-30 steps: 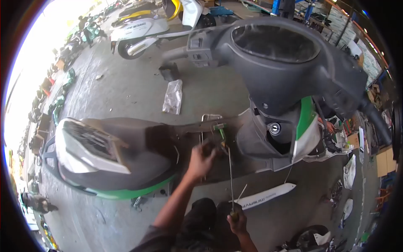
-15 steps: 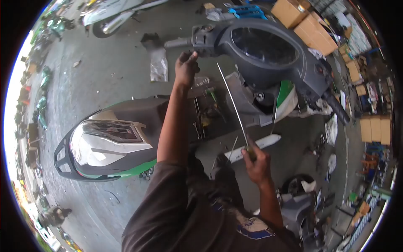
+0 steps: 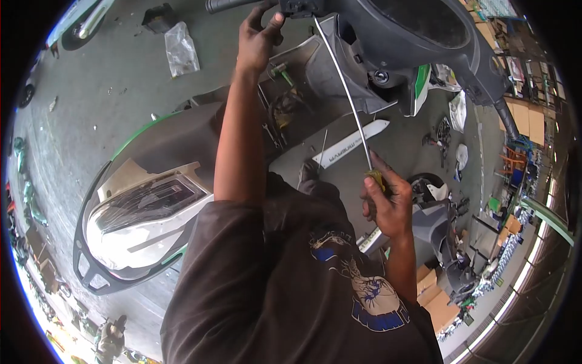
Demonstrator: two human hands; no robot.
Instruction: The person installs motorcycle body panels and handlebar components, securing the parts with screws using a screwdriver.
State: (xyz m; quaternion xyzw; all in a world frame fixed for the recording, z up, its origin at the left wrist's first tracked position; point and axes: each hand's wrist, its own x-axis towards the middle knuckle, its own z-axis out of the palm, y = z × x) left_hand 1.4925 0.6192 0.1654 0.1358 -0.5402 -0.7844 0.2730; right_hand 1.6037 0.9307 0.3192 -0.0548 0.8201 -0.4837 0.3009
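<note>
My left hand is raised to the underside of the scooter's dark handlebar, beside the switch housing. Its thumb and fingers are apart, with some fingertips partly behind the bar. My right hand is closed round the yellowish handle of a long screwdriver. The metal shaft slants up and left, its tip by the lower edge of the switch housing. Below the handlebar lies the floorboard area, with a green-handled tool and wrenches on it.
The scooter's seat and pale tail panel are at the left. A white strip and a plastic bag lie on the floor. More scooter parts stand at the lower right, cardboard boxes at the right.
My left hand has risen from over the floorboard to the handlebar. My right hand has lifted the screwdriver from near the floorboard to the switch housing. The view has shifted and tilted.
</note>
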